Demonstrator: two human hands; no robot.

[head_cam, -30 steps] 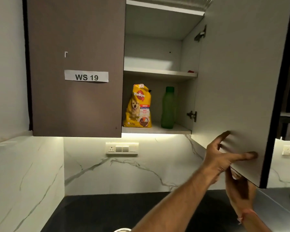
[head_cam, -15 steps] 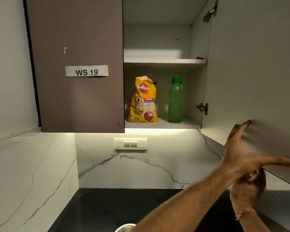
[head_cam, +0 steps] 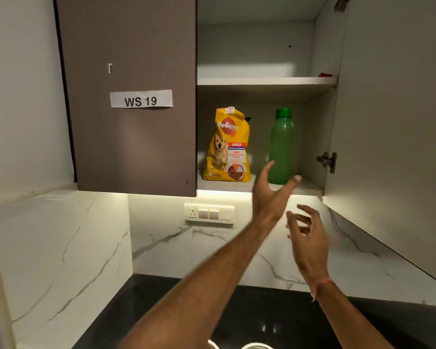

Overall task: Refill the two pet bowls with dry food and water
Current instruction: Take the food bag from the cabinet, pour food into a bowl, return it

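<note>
Reaching, fingers spread and empty, left hand toward green bottle, right hand likewise empty; possibly toppling Pedigree bag alongside.

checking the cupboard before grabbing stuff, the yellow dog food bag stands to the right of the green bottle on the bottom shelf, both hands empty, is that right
Not quite. In the head view the yellow dog food bag stands to the left of the green bottle, not the right. The rest holds: both are upright on the bottom shelf, and the left hand and right hand are empty.
</note>
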